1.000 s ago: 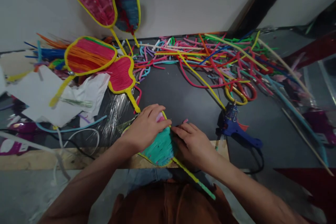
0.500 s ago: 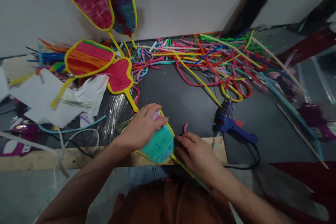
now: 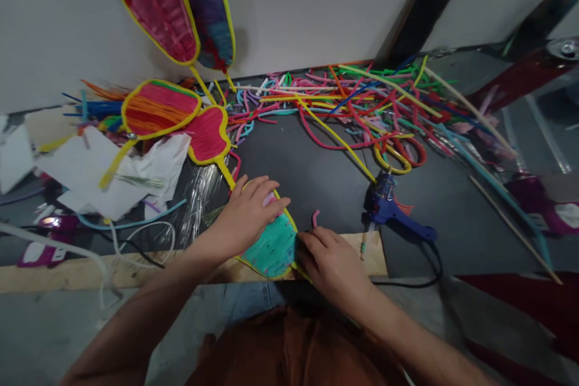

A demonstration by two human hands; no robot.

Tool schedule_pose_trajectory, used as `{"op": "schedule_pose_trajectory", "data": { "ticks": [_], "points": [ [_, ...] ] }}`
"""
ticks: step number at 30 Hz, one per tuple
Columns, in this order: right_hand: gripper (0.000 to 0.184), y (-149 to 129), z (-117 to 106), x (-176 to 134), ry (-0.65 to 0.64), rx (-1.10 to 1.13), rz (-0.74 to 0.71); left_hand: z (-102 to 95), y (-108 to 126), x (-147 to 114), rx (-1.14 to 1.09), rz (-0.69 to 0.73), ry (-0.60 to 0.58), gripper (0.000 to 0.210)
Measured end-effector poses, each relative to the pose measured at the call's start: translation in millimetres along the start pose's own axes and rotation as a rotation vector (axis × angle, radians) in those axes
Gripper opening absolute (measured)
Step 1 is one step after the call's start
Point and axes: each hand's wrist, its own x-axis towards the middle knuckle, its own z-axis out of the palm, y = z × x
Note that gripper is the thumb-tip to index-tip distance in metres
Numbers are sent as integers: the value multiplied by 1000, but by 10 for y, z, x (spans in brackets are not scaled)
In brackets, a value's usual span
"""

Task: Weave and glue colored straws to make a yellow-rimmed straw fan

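Observation:
A leaf-shaped teal panel (image 3: 270, 248) with a yellow fuzzy border lies at the table's front edge, a little pink and lilac showing near its top. Across its upper left, my left hand (image 3: 246, 214) holds it, thumb on the face and fingers over the top. At the panel's right edge, my right hand (image 3: 332, 262) has its fingers closed on the border; the fingertips are partly hidden. A yellow stem runs beneath that hand. Just beyond its knuckles is a short pink pipe cleaner piece (image 3: 315, 218).
Right of my hands stands a blue glue gun (image 3: 385, 205) with a black cord. Scissors (image 3: 392, 158) lie behind it, near a heap of coloured pipe cleaners (image 3: 335, 99). Finished-looking yellow-edged panels (image 3: 161, 108) and white paper scraps (image 3: 90, 163) are on the left.
The view has shifted slightly. My right hand stays at the panel's edge, and less of the yellow stem shows below it. My left hand keeps its place on the panel.

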Motion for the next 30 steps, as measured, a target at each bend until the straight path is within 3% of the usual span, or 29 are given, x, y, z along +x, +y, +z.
{"op": "schedule_pose_trajectory", "data": {
  "ticks": [4, 8, 13, 19, 25, 30],
  "points": [
    [25, 3, 21, -9, 11, -9, -18, 7, 78, -102, 51, 77, 7, 34],
    [23, 1, 32, -8, 25, 1, -17, 71, 105, -214, 30, 177, -102, 42],
    [23, -28, 9, -9, 13, 9, -14, 135, 78, -254, 32, 161, -207, 61],
    [23, -13, 24, -19, 26, 34, -23, 103, 70, -198, 39, 152, -216, 63],
    [23, 137, -117, -56, 150, 107, -13, 58, 67, -146, 34, 203, -206, 66],
    [14, -22, -167, -217, 3, 11, 18, 47, 49, -123, 31, 231, -197, 64]
  ]
}}
